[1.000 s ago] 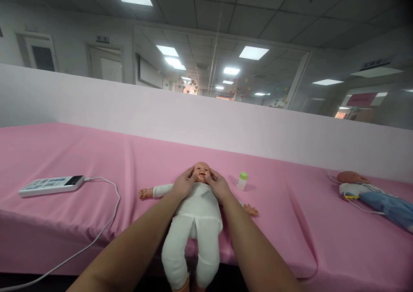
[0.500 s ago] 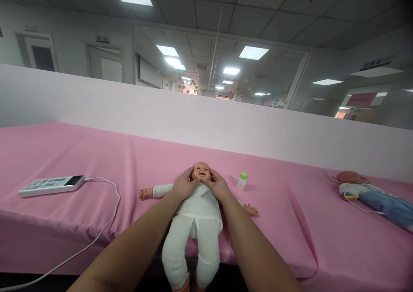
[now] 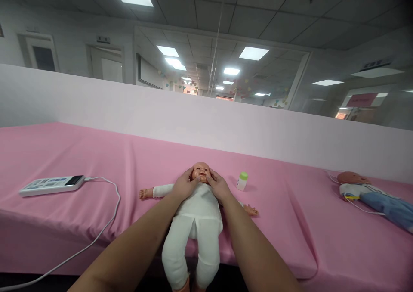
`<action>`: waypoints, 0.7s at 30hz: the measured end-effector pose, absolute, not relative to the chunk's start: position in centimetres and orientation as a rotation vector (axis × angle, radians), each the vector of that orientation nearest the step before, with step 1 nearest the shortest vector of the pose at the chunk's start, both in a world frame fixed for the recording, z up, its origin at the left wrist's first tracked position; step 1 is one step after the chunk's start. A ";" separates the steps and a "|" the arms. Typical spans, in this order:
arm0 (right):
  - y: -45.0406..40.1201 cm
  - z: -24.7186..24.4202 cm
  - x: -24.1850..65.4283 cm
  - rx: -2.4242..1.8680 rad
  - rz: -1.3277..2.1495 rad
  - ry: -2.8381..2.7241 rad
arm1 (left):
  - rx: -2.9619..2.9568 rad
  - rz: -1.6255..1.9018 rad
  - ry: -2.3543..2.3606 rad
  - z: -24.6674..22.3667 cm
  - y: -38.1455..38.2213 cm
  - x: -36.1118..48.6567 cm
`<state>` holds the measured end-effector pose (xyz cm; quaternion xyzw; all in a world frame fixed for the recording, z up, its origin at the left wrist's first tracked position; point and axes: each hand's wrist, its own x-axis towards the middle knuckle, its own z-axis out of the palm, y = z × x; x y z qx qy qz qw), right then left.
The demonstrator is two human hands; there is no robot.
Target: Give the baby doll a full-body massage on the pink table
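Observation:
A baby doll in white clothes [image 3: 200, 206] lies on its back on the pink cloth [image 3: 271, 236], face up, arms spread and legs toward me. My left hand [image 3: 185, 185] cups one side of its head, with the thumb on the cheek by the chin. On the other side of the head is my right hand [image 3: 219, 185], its thumb on the other cheek. Both hands hold the head between them; the fingertips beneath it are partly hidden. Just right of my right hand stands a small bottle with a green cap [image 3: 241, 181].
On the left lies a white device with a small screen [image 3: 53, 185], its white cable [image 3: 111, 216] running over the front edge. A second doll in blue and white [image 3: 380, 199] lies at the far right with thin tubing. A low white wall [image 3: 193, 119] stands behind.
My thumbs have moved apart from near the doll's chin, outward onto its cheeks, the right one most clearly. The doll's body and the other objects stay in place.

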<state>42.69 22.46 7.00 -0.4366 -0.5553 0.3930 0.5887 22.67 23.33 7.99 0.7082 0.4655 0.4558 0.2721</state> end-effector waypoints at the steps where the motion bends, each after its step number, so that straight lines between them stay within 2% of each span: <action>1: 22.4 7.1 42.6 -1.013 0.921 -1.281 | 1.905 1.227 1.256 8.0 23.3 22.7; 21: 22.4 7.2 42.7 -0.998 0.918 -1.304 | 1.906 1.230 1.262 7.9 23.5 22.7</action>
